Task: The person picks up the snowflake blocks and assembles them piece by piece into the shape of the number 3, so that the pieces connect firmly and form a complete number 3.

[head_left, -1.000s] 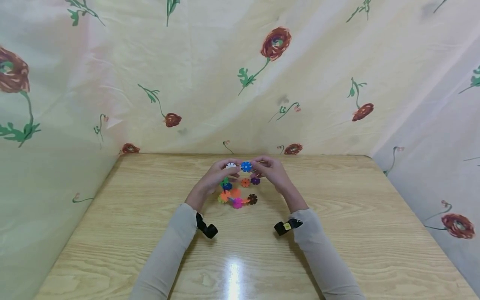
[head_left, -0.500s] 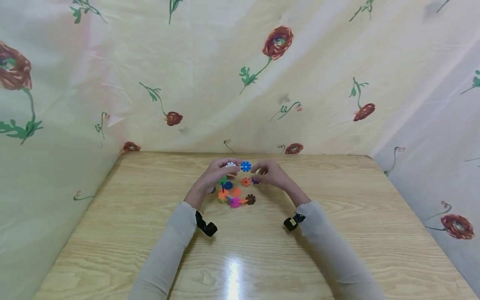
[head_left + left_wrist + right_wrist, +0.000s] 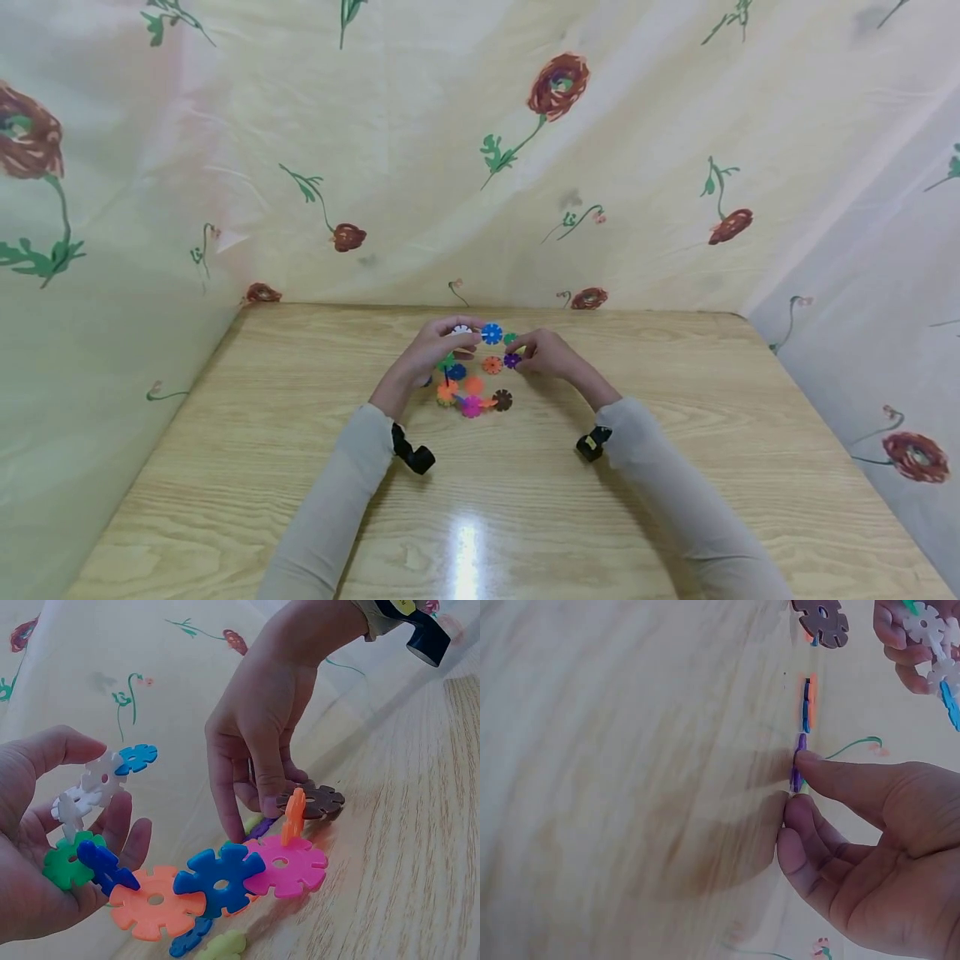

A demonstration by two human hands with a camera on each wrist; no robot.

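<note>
My left hand [image 3: 433,348] holds a chain of interlocking plastic flower-shaped discs by its white discs [image 3: 100,778]. A light blue disc [image 3: 138,758] forms the chain's free end. From the white part the chain runs down through a green disc [image 3: 64,868], a dark blue disc [image 3: 105,870], an orange disc [image 3: 139,909], a blue disc [image 3: 240,870] and a pink disc [image 3: 300,870] to a brown disc [image 3: 326,804]. At the tabletop my right hand [image 3: 551,354] pinches a purple disc [image 3: 802,742] between thumb and fingers, which partly cover it.
Loose discs lie on the wooden table [image 3: 675,433] near the hands: an orange disc [image 3: 492,359], a green disc [image 3: 510,338] and a pale yellow-green disc [image 3: 225,946]. A flower-patterned cloth [image 3: 420,167] stands behind the table.
My right hand has let go of the light blue disc on the chain and moved down and right to the purple disc on the table. My left hand stays nearly still with the chain.
</note>
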